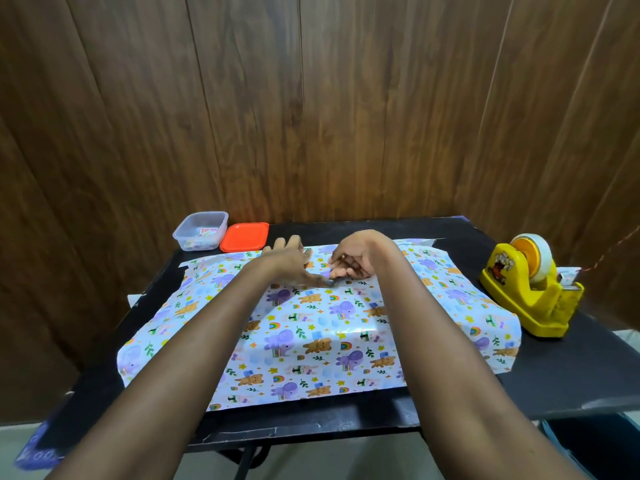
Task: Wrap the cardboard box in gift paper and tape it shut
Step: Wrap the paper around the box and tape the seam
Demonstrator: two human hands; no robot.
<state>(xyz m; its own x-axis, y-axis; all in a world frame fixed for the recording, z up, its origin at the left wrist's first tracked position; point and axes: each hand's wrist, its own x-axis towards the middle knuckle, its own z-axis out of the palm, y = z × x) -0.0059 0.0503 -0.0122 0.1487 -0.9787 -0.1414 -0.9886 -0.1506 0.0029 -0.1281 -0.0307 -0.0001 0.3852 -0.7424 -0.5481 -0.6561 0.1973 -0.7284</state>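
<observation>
- Your left hand (289, 263) lies flat with fingers spread, pressing the gift paper (311, 341) at its far middle; hold it firmly so the overlap cannot slip
- Your right hand (353, 259) is just beside it, fingers curled onto the paper; I cannot tell whether they pinch a tape strip
- The cardboard box is hidden, likely under the raised paper, mid table (554, 375)
- Smooth any tape from the centre outward; the tape dispenser (530, 289) stands well to your right
</observation>
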